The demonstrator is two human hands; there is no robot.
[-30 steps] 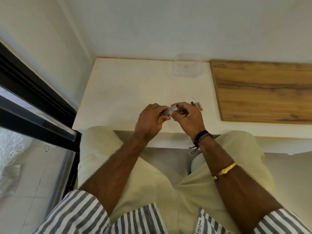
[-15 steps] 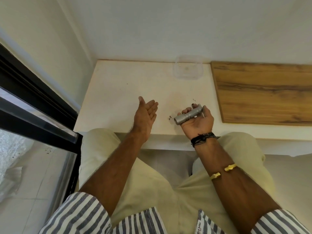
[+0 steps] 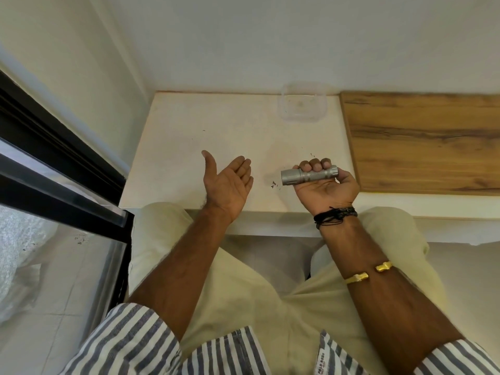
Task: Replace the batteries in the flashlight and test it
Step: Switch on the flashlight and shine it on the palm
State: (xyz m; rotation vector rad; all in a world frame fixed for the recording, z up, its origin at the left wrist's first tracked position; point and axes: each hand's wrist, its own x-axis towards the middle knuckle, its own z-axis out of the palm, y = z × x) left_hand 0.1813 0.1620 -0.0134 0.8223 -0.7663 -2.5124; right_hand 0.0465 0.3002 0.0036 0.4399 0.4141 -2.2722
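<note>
A small silver flashlight [image 3: 308, 176] lies across the palm of my right hand [image 3: 326, 188], fingers curled over its barrel, its wider head pointing left. My left hand [image 3: 228, 184] is held open a short way to the left of the head, palm facing the flashlight, fingers together and thumb up, holding nothing. Both hands hover above the near part of the white tabletop [image 3: 205, 125]. No beam or light spot is visible on the left palm. No loose batteries show.
A clear plastic container [image 3: 303, 105] stands at the back of the table by the wall. A wooden board [image 3: 427, 142] covers the right side. Small dark specks [image 3: 274, 184] lie between my hands. A black-framed glass door [image 3: 62, 185] runs along the left.
My hands were together on the flashlight a second ago. They have parted: the right keeps it, palm up, and the left has opened to the left. The batteries formerly beside my right hand are hidden.
</note>
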